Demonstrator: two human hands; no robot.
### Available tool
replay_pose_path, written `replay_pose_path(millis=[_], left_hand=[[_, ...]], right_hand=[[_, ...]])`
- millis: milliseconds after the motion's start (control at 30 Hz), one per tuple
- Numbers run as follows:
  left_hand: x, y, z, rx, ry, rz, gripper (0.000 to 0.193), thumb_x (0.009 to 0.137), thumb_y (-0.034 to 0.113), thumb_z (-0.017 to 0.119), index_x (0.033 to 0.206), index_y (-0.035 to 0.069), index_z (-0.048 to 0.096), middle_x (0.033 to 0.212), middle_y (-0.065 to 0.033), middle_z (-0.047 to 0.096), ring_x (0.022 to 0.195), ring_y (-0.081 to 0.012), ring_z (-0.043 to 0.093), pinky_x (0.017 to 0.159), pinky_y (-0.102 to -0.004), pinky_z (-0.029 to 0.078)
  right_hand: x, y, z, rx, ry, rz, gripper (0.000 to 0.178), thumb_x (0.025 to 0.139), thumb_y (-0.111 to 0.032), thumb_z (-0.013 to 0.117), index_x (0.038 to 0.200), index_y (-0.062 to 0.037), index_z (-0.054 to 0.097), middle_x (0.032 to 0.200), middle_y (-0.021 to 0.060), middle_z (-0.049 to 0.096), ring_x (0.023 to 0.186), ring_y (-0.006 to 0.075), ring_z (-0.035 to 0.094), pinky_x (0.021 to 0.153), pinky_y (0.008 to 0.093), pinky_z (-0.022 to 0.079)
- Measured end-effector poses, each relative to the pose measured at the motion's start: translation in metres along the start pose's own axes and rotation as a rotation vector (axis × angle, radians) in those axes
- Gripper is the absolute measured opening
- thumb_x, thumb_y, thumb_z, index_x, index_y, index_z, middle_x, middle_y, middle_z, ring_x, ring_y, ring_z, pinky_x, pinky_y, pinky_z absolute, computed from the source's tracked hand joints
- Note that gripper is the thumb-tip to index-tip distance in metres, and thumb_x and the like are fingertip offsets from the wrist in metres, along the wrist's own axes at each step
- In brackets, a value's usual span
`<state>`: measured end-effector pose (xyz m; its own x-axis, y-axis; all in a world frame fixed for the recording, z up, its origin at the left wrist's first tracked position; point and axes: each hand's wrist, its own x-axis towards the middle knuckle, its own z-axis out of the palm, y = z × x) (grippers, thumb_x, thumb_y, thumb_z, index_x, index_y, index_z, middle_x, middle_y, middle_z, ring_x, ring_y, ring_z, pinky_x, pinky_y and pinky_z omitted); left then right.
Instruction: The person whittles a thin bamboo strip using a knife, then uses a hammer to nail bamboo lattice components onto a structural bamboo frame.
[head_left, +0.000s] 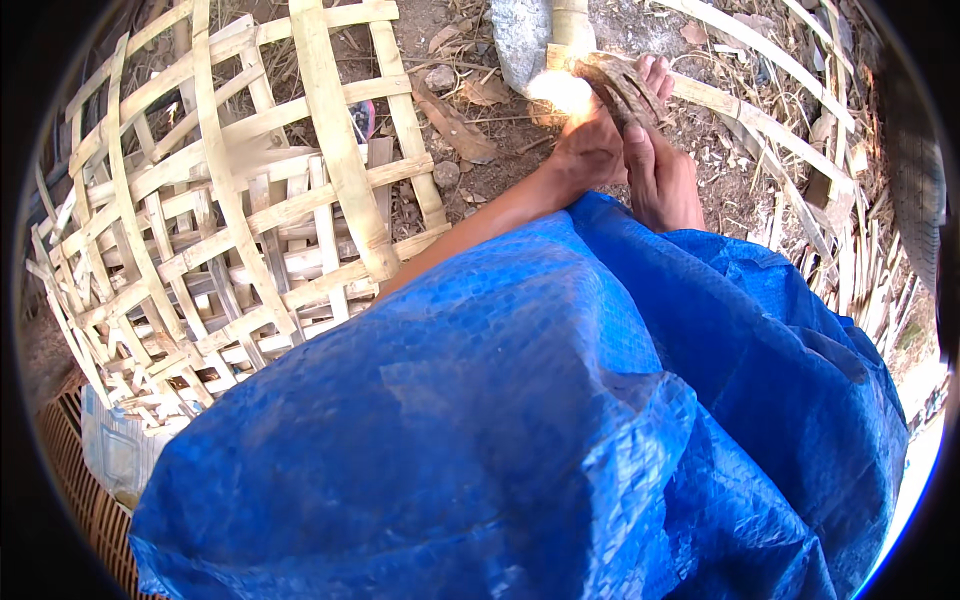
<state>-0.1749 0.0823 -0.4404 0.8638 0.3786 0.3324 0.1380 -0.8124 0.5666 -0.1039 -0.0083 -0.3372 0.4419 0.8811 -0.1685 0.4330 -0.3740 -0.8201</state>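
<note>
My left hand (592, 140) reaches in at the upper middle, its forearm coming from the left past a blue tarp. A brown, weathered, slotted piece (622, 88), like wood or split bamboo, crosses in front of it and hides part of it. Fingertips show curled at the far side of that piece. Close by on the right, my right hand (668, 185) is closed with its thumb against the piece's near end. Glare whitens the spot beside the left hand. A pale bamboo pole (571, 28) stands just beyond. The blue tarp (450, 420) spreads over my lap and hides the right forearm.
An open-weave bamboo basket (365, 172) fills the left side. Curved bamboo strips (760, 120) lie at the right, beside a dark tyre-like shape (915, 170). A grey stone (518, 40) and dry leaves (455, 125) lie on the soil. A brown slatted surface (75, 470) shows lower left.
</note>
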Motion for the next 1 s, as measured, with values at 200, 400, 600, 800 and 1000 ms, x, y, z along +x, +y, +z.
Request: replay_pose_path(millis=[200, 400, 600, 800, 1000], left_hand=[[-0.006, -0.006, 0.006, 0.185, -0.054, 0.007, 0.073, 0.097, 0.031, 0.042, 0.157, -0.005, 0.023, 0.166, -0.0227, 0.021, 0.155, -0.0391, 0.013, 0.126, -0.0507, 0.016], [0.002, -0.003, 0.000, 0.449, -0.129, 0.020, 0.071, 0.098, 0.031, 0.043, 0.157, -0.003, 0.025, 0.165, -0.0191, 0.025, 0.155, -0.0364, 0.018, 0.124, -0.0547, 0.019], [0.002, 0.002, -0.002, -0.009, 0.075, 0.023, 0.071, 0.098, 0.033, 0.043, 0.158, -0.002, 0.025, 0.166, -0.0183, 0.023, 0.155, -0.0357, 0.019, 0.125, -0.0552, 0.016], [-0.003, -0.003, 0.003, 0.184, -0.068, -0.022, 0.073, 0.097, 0.031, 0.048, 0.159, 0.000, 0.024, 0.166, -0.0169, 0.022, 0.155, -0.0339, 0.017, 0.126, -0.0525, 0.017], [-0.002, -0.006, 0.001, 0.206, -0.111, 0.015, 0.078, 0.091, 0.035, 0.057, 0.155, -0.001, 0.032, 0.160, -0.0189, 0.035, 0.151, -0.0356, 0.027, 0.123, -0.0501, 0.023]], right_hand=[[0.001, 0.005, 0.001, 0.002, -0.032, 0.007, 0.036, 0.105, -0.031, 0.050, 0.123, -0.0028, 0.065, 0.077, 0.0285, 0.065, 0.073, 0.0472, 0.067, 0.062, 0.0501, 0.050], [0.001, 0.000, -0.001, -0.020, -0.040, 0.100, 0.037, 0.107, -0.029, 0.044, 0.127, -0.0048, 0.065, 0.083, 0.0255, 0.069, 0.077, 0.0449, 0.069, 0.065, 0.0485, 0.051], [-0.001, 0.007, 0.002, -0.009, 0.028, 0.027, 0.039, 0.108, -0.030, 0.044, 0.125, -0.0030, 0.066, 0.072, 0.0201, 0.065, 0.064, 0.0371, 0.068, 0.059, 0.0460, 0.049], [-0.002, 0.010, 0.001, 0.082, 0.019, 0.033, 0.041, 0.107, -0.035, 0.046, 0.123, -0.0029, 0.066, 0.073, 0.0254, 0.065, 0.068, 0.0432, 0.068, 0.062, 0.0464, 0.052], [-0.002, 0.002, -0.003, 0.146, 0.053, 0.134, 0.052, 0.109, -0.043, 0.043, 0.079, -0.0038, 0.057, 0.061, -0.0011, 0.048, 0.056, 0.0094, 0.043, 0.052, 0.0291, 0.034]])
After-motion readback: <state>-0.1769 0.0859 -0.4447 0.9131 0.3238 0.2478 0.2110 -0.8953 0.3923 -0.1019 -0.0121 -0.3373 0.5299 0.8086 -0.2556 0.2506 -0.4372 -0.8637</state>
